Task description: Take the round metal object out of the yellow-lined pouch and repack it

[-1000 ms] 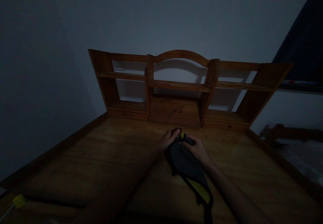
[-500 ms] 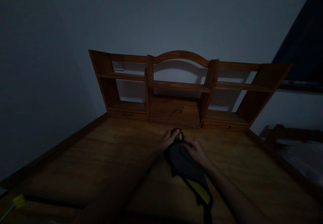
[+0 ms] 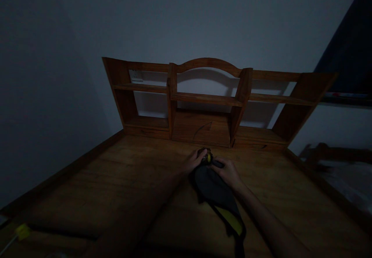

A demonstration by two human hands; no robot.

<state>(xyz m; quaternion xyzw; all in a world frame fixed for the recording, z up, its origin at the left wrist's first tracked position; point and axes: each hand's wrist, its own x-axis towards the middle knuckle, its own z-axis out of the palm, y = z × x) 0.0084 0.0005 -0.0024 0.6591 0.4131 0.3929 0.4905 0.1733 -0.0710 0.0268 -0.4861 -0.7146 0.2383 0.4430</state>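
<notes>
Two hands grip the bunched far end of a dark grey cloth with a yellow patch. The left hand and right hand are curled closed on it. The rest of the cloth trails back between the forearms on the brown wooden platform.

A broad wooden platform fills the lower view, with a raised rim along its left and right edges. A wooden shelf unit stands across its far end against the wall. A dark fabric piece with a yellow patch lies on the boards near the middle, just in front of the unit's centre compartment.
</notes>
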